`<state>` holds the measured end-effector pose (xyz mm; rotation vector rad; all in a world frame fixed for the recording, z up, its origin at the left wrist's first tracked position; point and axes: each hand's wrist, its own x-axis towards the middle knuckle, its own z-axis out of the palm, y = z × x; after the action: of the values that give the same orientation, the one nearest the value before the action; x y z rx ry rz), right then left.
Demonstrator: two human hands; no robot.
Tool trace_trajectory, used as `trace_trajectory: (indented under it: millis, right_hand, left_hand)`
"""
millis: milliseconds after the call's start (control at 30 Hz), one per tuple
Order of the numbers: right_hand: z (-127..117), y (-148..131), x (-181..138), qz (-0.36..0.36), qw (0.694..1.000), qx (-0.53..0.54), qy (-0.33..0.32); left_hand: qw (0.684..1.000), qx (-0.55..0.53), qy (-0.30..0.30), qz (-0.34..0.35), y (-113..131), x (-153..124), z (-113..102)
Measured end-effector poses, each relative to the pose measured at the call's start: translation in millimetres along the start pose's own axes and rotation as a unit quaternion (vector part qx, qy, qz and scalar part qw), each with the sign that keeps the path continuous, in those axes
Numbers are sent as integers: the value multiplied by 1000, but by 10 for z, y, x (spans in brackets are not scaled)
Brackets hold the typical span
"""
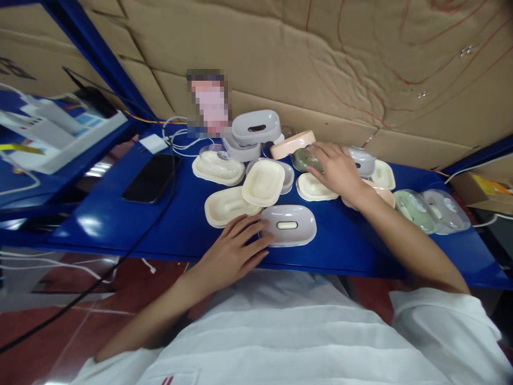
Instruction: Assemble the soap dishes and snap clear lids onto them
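Observation:
A grey soap dish (302, 235) with a slot in its middle lies near the table's front edge. My left hand (236, 250) rests at its left end, fingers stretched and apart, the tips on its rim. Farther back, my right hand (339, 168) has its thumb and fingers around a dark green soap dish (303, 160), partly covered by the hand. Just below that hand is a cream dish (315, 188). Two more cream dishes, one (263, 183) overlapping the other (224, 207), lie between my hands. A peach dish (292, 144) leans on its side behind.
Stacked grey dishes (256, 128) stand at the back, beside a pixelated patch. A black phone (150, 179), a white charger (153, 143) and a black cable (168, 200) are on the left. Green (414, 211) and grey (444, 211) dishes with clear covers sit far right. Cardboard (280, 59) walls the back.

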<state>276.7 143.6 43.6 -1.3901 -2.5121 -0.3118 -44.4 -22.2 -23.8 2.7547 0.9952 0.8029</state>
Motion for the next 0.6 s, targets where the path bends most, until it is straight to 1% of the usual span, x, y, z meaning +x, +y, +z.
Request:
trace_trajectory:
  millis: [67, 133, 267, 367, 467, 533, 600]
  right_hand:
    - [91, 84, 168, 24, 999, -14, -15]
    - [155, 135, 246, 25, 999, -23, -27]
    - [209, 181, 233, 14, 998, -40, -47]
    - [200, 219, 181, 20, 998, -24, -55]
    - [130, 291, 119, 19, 999, 39, -18]
    - [42, 336, 49, 17, 996, 88, 25]
    - [-77, 340, -68, 19, 990, 115, 73]
  left_hand:
    - [1000, -3, -2, 2, -2, -4, -4]
    - [1000, -5, -2, 5, -4, -9, -7]
    - [1000, -3, -5, 6, -4, -14, -13]
    - [1000, -3, -6, 4, -2, -15, -17]
    - [1000, 0, -8, 7, -1, -16, -15]
    - [1000, 2, -8, 7, -2, -16, -10]
    - [1000, 3, -6, 6, -4, -15, -4]
